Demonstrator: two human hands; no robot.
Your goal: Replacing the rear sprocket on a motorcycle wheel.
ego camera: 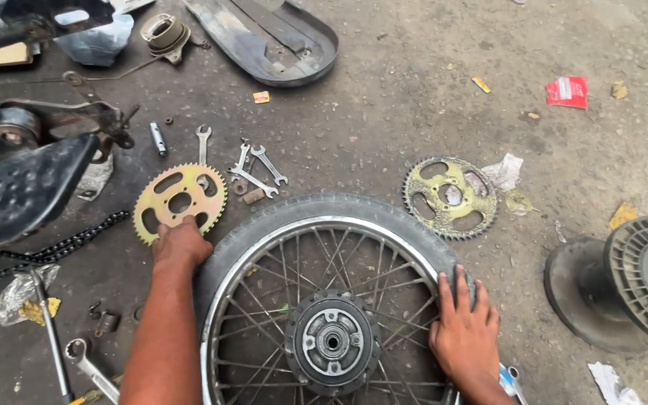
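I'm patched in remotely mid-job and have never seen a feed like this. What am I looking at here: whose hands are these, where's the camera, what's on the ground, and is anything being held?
There is one picture, from a camera worn on a person's head, looking down at their own two bare hands; no machine is involved.

A spoked motorcycle wheel with its tyre lies flat on a dusty concrete floor. The right hand rests flat on the tyre's edge. The left hand is on a clean brass-coloured sprocket beside the wheel; whether it grips it or only touches it I cannot tell.

Around them lie a dirtier sprocket, several spanners, a drive chain, a chain cover, a black ribbed spool and scraps of paper.
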